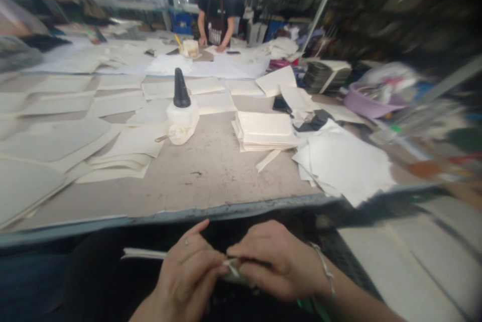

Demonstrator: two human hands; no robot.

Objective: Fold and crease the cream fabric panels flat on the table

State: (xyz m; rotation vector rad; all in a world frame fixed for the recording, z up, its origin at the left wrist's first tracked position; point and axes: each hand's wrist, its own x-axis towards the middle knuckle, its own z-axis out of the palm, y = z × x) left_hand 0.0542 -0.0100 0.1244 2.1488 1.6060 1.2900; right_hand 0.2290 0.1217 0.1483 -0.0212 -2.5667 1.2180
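Note:
Below the table's front edge, my left hand [192, 266] and my right hand [273, 259] are close together, fingers pinched. Between their fingertips shows a small bit of a cream-coloured folded piece [234, 267]; most of it is covered by the fingers. Flat cream layers [145, 253] stick out to the left behind my left hand, and I cannot tell whether they belong to the same piece. On the table ahead lies a stack of folded cream pieces [267, 128], with a narrow loose strip [268, 160] in front of it.
A white bottle with a black cone cap [182, 106] stands on the table [203, 176]. Cream sheets [124, 148] spread leftward; white sheets [344, 161] overhang the front edge at right. Beyond are a purple basin [372, 101] and a person [216, 10] working at the far side.

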